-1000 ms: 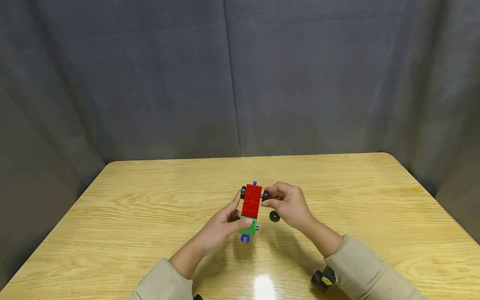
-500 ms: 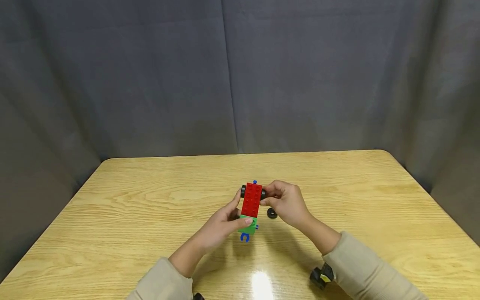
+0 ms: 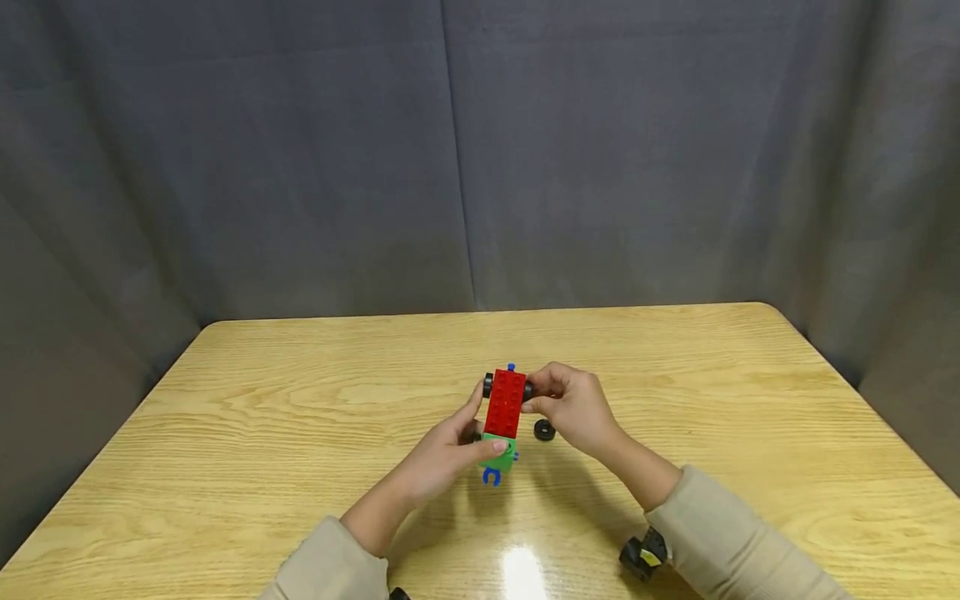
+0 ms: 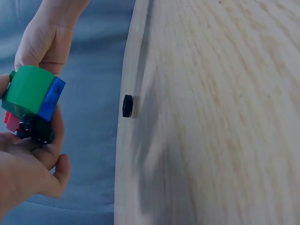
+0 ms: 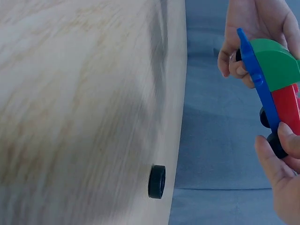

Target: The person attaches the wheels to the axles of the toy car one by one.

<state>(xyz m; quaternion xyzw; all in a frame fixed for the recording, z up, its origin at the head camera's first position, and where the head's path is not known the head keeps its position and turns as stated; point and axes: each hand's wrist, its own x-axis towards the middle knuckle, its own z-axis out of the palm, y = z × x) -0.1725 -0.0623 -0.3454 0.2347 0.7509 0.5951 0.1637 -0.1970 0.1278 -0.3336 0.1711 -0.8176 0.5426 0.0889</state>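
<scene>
One car [image 3: 506, 402] is held between the left hand [image 3: 444, 458], curled round its green end [image 3: 499, 462], and the right hand [image 3: 577, 408], pinching a wheel [image 5: 277, 148]; pressing squarely while the left braces should work best.

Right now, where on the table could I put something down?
There's bare table from the left hand to the left edge, from the right hand to the right edge, and beyond both hands toward the curtain. Between the hands it's crowded: the toy car and a loose wheel.
</scene>
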